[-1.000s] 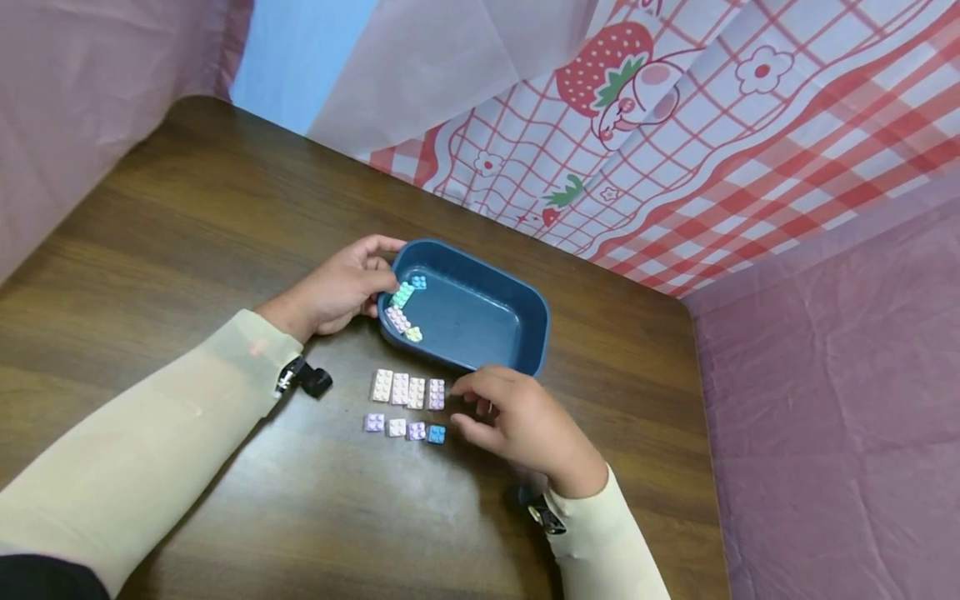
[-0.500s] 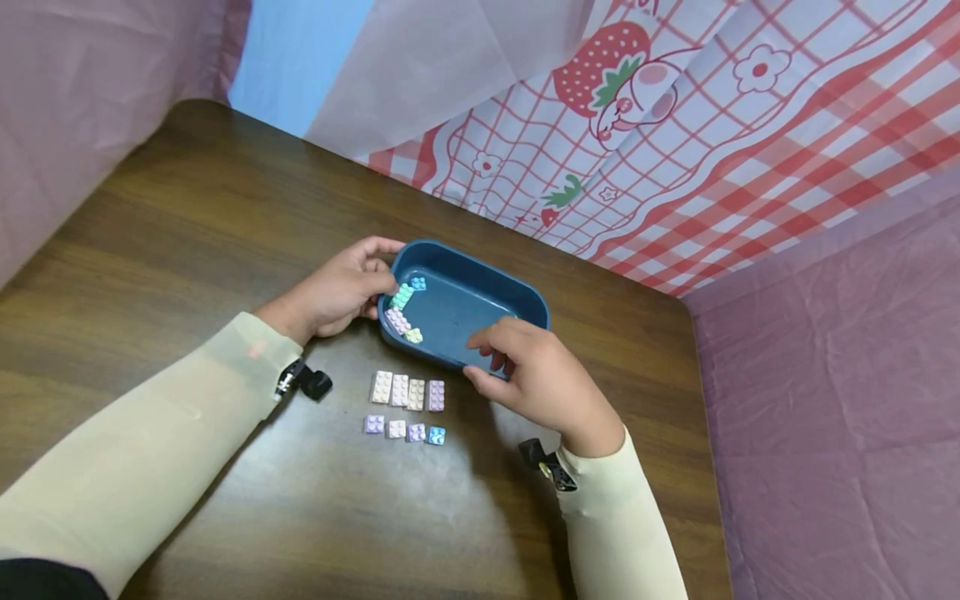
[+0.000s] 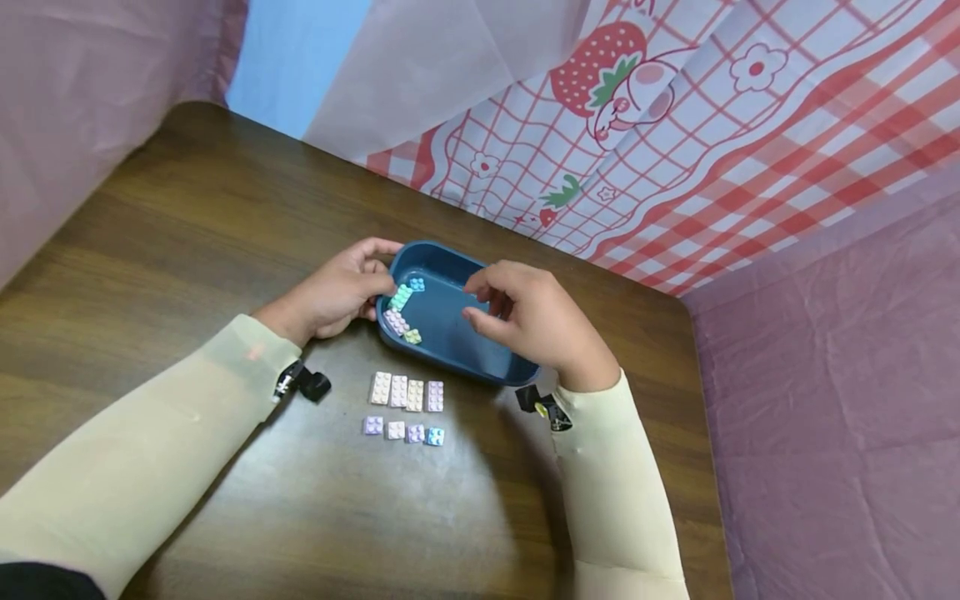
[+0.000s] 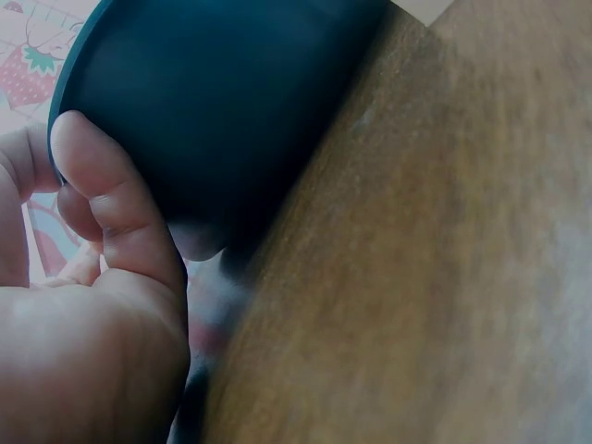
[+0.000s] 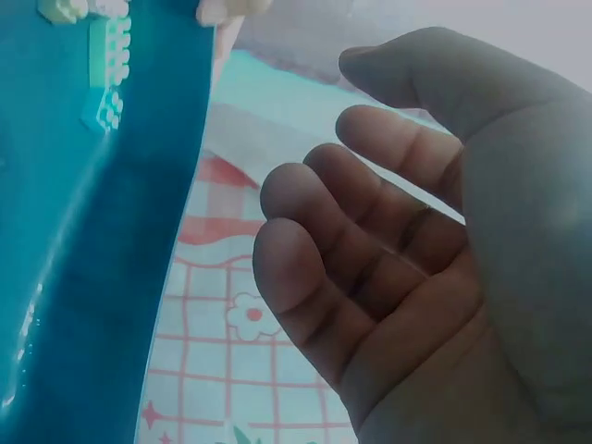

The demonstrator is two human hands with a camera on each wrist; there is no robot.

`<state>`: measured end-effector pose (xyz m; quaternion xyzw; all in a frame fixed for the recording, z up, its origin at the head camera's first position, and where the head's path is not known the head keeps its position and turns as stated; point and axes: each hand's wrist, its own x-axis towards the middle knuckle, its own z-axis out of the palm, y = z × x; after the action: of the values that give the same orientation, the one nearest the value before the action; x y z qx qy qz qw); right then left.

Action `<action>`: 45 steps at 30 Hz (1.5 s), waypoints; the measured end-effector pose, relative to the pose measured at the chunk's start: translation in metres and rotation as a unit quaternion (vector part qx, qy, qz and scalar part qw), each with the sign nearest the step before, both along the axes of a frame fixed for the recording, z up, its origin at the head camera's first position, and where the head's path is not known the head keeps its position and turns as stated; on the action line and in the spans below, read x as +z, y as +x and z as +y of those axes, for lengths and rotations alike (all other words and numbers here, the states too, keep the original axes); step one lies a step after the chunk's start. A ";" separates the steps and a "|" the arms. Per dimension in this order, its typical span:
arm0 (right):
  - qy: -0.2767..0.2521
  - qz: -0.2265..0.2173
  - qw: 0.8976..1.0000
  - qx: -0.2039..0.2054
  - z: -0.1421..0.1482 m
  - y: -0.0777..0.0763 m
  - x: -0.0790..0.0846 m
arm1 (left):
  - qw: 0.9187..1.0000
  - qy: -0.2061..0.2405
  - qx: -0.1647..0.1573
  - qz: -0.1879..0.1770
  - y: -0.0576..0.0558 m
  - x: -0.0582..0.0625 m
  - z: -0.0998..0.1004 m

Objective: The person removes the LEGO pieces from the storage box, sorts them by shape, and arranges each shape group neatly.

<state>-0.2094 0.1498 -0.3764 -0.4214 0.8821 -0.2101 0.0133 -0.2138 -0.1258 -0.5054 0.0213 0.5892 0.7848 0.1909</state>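
Observation:
A dark blue plastic tray (image 3: 450, 332) stands on the table. My left hand (image 3: 336, 288) grips its left end, the thumb over the rim; in the left wrist view that thumb (image 4: 102, 190) lies against the tray's wall (image 4: 222, 102). Inside, along the left end, lie a small blue brick (image 3: 416, 284), a mint brick (image 3: 401, 297), a pale pink brick (image 3: 396, 322) and a small yellow-green brick (image 3: 412, 336). Above the tray's right half hovers my right hand (image 3: 542, 321), covering part of it. The right wrist view shows its loosely bent fingers (image 5: 294, 264) holding nothing.
In front of the tray, eight-stud toy bricks (image 3: 399, 391) in white, pink, cream and lilac form a row. Nearer me sits a row of small four-stud bricks (image 3: 395, 430), a blue one (image 3: 434, 437) at its right end. Fabric curtains (image 3: 817, 400) border the wooden table (image 3: 225, 208).
My right hand has moved from beside the brick rows, over the tray's front rim and up above its inside. The left hand keeps its grip; the bricks have stayed put.

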 end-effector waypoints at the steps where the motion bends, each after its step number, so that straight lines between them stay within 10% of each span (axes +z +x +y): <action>1: -0.001 -0.005 1.000 -0.001 -0.003 -0.005 0.000 | 1.000 -0.001 0.001 -0.001 0.000 0.000 0.000; 19: 0.044 -0.087 0.994 -0.040 -0.035 -0.061 -0.029 | 1.000 -0.007 0.000 -0.001 -0.002 0.000 -0.002; 45: 0.147 -0.123 0.981 -0.028 -0.060 -0.075 -0.072 | 1.000 0.005 -0.006 0.012 -0.003 -0.005 -0.003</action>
<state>-0.2845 0.0902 -0.4483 -0.3609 0.9066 -0.1282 0.1774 -0.2173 -0.1287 -0.5101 0.0348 0.5870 0.7867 0.1883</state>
